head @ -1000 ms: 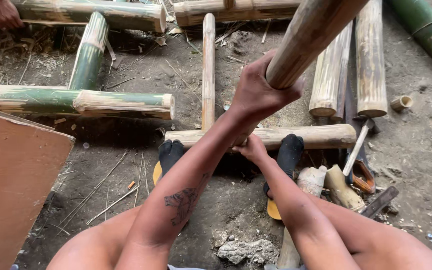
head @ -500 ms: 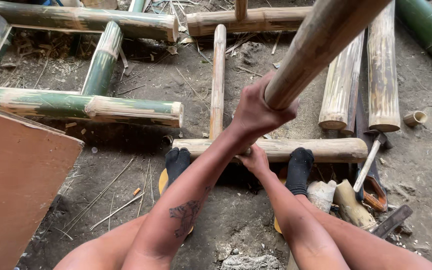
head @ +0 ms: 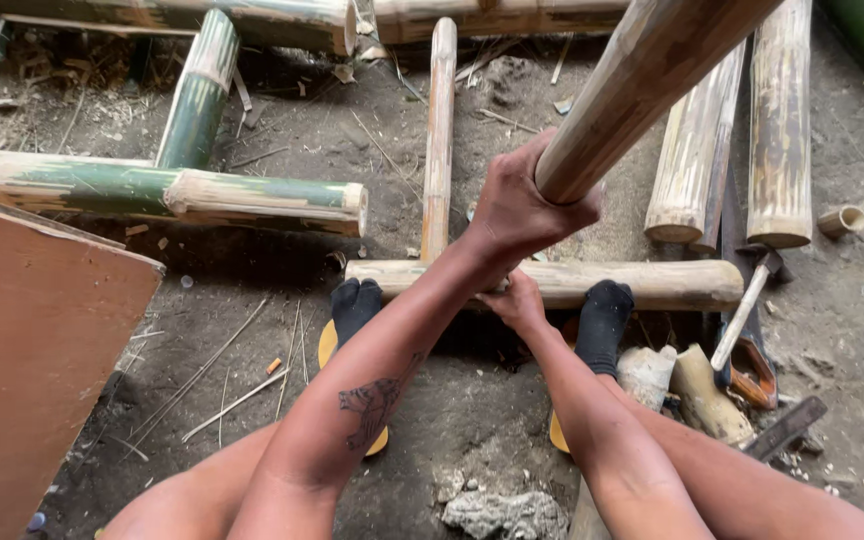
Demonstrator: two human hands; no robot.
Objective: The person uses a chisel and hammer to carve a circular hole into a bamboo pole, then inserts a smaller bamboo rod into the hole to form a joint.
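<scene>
Your left hand (head: 517,215) is wrapped tight around the end of a slanting bamboo pole (head: 652,80) at upper centre. Your right hand (head: 519,302) presses on the short bamboo log (head: 652,283) lying across mid-frame (grip unclear), just before your black-socked feet (head: 355,305).

We stood over a bare dirt floor (head: 252,330) strewn with bamboo splinters, a brown board (head: 32,340) at left, under flat, even daylight.
</scene>
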